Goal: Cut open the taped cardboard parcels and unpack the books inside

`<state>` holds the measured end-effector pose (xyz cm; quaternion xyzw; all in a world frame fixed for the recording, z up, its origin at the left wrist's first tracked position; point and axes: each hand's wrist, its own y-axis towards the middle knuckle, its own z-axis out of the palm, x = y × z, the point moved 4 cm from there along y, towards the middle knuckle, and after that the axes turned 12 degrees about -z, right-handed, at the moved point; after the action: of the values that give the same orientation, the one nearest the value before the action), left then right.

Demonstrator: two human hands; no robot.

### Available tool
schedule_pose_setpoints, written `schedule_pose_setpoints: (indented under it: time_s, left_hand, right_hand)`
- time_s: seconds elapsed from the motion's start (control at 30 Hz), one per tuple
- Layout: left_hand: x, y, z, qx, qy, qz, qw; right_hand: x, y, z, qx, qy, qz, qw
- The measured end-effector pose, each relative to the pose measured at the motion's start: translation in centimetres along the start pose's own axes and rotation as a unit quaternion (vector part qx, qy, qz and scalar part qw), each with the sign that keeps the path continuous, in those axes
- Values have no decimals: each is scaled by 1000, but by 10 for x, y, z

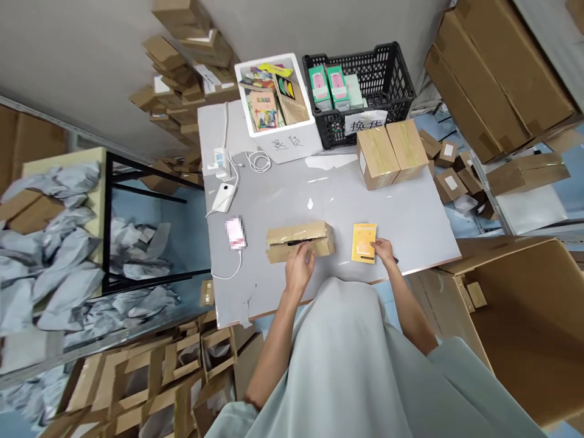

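A small taped cardboard box [298, 233] lies on the grey table in front of me, with a dark gap along its near top seam. My left hand [299, 267] grips the box at this gap, fingers bent over the edge; the fingertips are partly hidden. To the right, a flat yellow packet [364, 241] with pale printing rests on the tabletop. My right hand [384, 250] is closed on its right edge, thumb on top. A small dark object [396, 260] shows beside the right palm, too little of it visible to name.
Behind stand a white foam box [292, 143] of booklets and a black crate [387, 85] with green-and-pink boxes. Two taped cartons [395, 155] sit at the table's back right. A pixelated phone [236, 233] and white cables lie left. A large open carton [524, 322] stands right.
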<state>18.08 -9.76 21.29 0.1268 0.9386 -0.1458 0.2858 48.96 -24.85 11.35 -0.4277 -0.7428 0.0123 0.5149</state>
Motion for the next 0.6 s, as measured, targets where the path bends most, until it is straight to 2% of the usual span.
schedule_pose_setpoints:
  time_s: [0.17, 0.27, 0.33, 0.4, 0.47, 0.53, 0.6]
  left_hand:
    - [18, 10, -3, -13, 8, -17, 1000]
    - [24, 12, -13, -58, -40, -18, 997]
    - [26, 12, -21, -73, -108, -47, 990]
    - [25, 11, -26, -50, -214, -99, 971]
    - [17, 5, -30, 10, -318, -133, 938]
    - [2, -4, -36, 72, -386, -126, 911]
    - [-12, -14, -49, 97, -430, -101, 892]
  right_hand:
    - [43, -24, -7, 3, 82, -72, 994]
    - [77, -45, -12, 34, 201, -104, 973]
    - [102, -59, -14, 59, 269, -116, 954]
    - [128, -73, -14, 76, 296, -129, 943]
    - [154, -87, -12, 91, 306, -147, 936]
    - [178, -100, -9, 104, 305, -167, 932]
    - [200, -114, -7, 108, 294, -189, 931]
